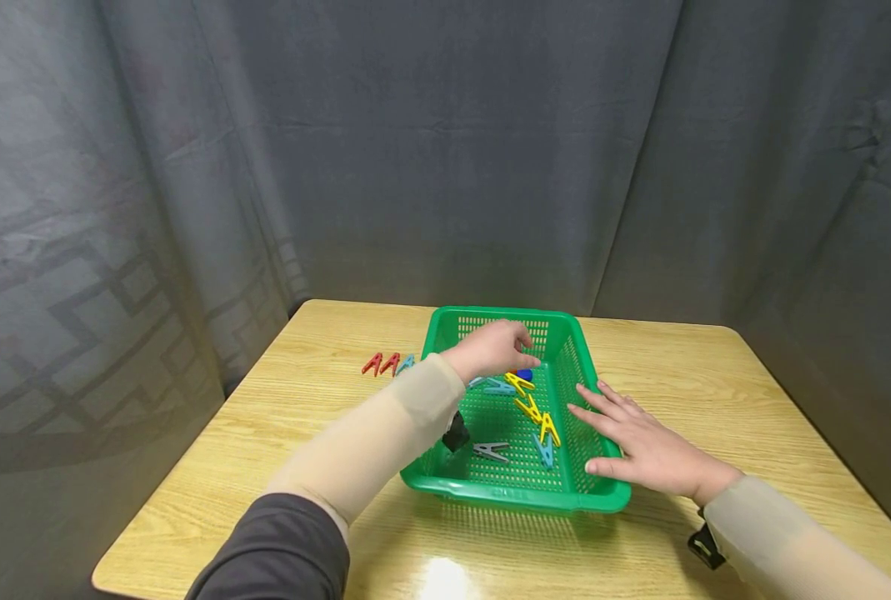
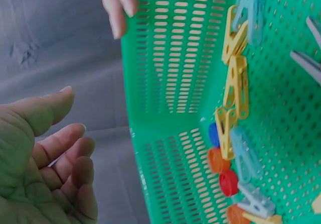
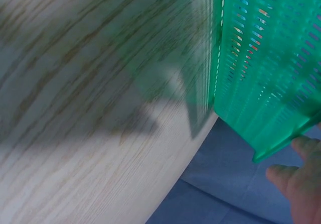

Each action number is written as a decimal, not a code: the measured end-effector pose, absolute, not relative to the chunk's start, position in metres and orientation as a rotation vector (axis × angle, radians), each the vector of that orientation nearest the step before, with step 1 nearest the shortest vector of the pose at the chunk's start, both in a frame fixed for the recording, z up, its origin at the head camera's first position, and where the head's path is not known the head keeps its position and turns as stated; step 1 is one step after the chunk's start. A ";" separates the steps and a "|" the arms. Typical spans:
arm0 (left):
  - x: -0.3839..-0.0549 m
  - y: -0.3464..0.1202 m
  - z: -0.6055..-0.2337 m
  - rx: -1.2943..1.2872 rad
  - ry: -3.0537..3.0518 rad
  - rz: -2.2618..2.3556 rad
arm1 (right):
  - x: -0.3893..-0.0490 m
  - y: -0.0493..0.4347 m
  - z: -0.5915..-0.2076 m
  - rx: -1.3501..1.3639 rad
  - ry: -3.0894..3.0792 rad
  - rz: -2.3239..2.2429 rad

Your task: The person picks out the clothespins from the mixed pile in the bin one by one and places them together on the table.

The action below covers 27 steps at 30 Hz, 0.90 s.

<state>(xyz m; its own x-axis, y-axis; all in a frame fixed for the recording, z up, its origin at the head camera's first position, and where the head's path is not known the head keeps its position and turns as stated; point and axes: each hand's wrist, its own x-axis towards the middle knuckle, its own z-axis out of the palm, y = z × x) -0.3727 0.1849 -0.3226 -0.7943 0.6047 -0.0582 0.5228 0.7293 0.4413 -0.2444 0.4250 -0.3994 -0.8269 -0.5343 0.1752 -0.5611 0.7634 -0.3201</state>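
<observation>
A green plastic basket (image 1: 505, 493) holds yellow clothespins (image 1: 528, 408), light blue clothespins (image 1: 544, 450) and a grey clothespin (image 1: 492, 451). Small round caps, among them a blue cap (image 2: 214, 134), an orange cap (image 2: 219, 160) and a red cap (image 2: 228, 183), lie along its far inner wall. My left hand (image 1: 492, 346) is over the far part of the basket. In the left wrist view its fingers are loosely bent, thumb apart, with nothing between them. My right hand (image 1: 643, 446) lies across the basket's right rim with fingers spread. Its fingertips (image 3: 304, 144) are at the rim in the right wrist view.
Left of the basket, two red clothespins (image 1: 390, 363) and a light blue clothespin (image 1: 405, 363) lie on the wooden table (image 1: 287, 417). The left forearm covers part of the basket's left side. Grey curtains (image 1: 445, 167) hang behind the table.
</observation>
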 end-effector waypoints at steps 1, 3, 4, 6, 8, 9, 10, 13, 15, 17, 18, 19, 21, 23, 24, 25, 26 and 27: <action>-0.373 0.187 -0.325 0.909 2.735 0.593 | -0.244 0.425 -0.399 0.896 -2.880 0.560; -0.373 0.190 -0.330 0.911 2.732 0.577 | -0.244 0.424 -0.399 0.899 -2.876 0.559; -0.374 0.191 -0.332 0.911 2.730 0.572 | -0.244 0.424 -0.399 0.901 -2.872 0.559; -0.375 0.193 -0.339 0.903 2.726 0.566 | -0.244 0.424 -0.400 0.905 -2.867 0.558; -0.376 0.195 -0.346 0.890 2.722 0.554 | -0.244 0.424 -0.400 0.908 -2.865 0.558; -0.376 0.196 -0.349 0.887 2.724 0.548 | -0.244 0.424 -0.400 0.909 -2.862 0.554; -0.377 0.196 -0.352 0.882 2.723 0.543 | -0.244 0.424 -0.401 0.911 -2.861 0.553; -0.377 0.198 -0.361 0.866 2.727 0.502 | -0.244 0.425 -0.401 0.912 -2.859 0.552; -0.377 0.199 -0.366 0.866 2.724 0.470 | -0.244 0.425 -0.401 0.913 -2.856 0.552; -0.377 0.199 -0.371 0.868 2.716 0.424 | -0.244 0.425 -0.401 0.911 -2.857 0.555; -0.377 0.199 -0.373 0.874 2.712 0.400 | -0.244 0.425 -0.401 0.910 -2.858 0.556; -0.376 0.199 -0.375 0.886 2.708 0.371 | -0.245 0.424 -0.401 0.910 -2.859 0.559; -0.377 0.198 -0.380 0.913 2.702 0.313 | -0.245 0.424 -0.401 0.908 -2.860 0.565; -0.376 0.197 -0.384 0.949 2.702 0.246 | -0.245 0.424 -0.401 0.908 -2.860 0.569; -0.375 0.196 -0.386 0.968 2.702 0.208 | -0.244 0.424 -0.401 0.908 -2.861 0.572; -0.375 0.196 -0.388 0.984 2.702 0.177 | -0.244 0.423 -0.401 0.907 -2.861 0.573; -0.374 0.196 -0.390 0.998 2.698 0.152 | -0.244 0.423 -0.401 0.907 -2.861 0.576; -0.373 0.196 -0.391 1.010 2.694 0.123 | -0.244 0.423 -0.401 0.905 -2.863 0.581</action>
<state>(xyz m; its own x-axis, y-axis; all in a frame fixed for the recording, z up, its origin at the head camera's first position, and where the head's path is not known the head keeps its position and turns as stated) -0.3729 0.1958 -0.3913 -0.7242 0.6560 -0.2125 0.6339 0.7547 0.1692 -0.2441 0.4234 -0.4005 -0.8218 -0.5372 0.1900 -0.5687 0.7532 -0.3305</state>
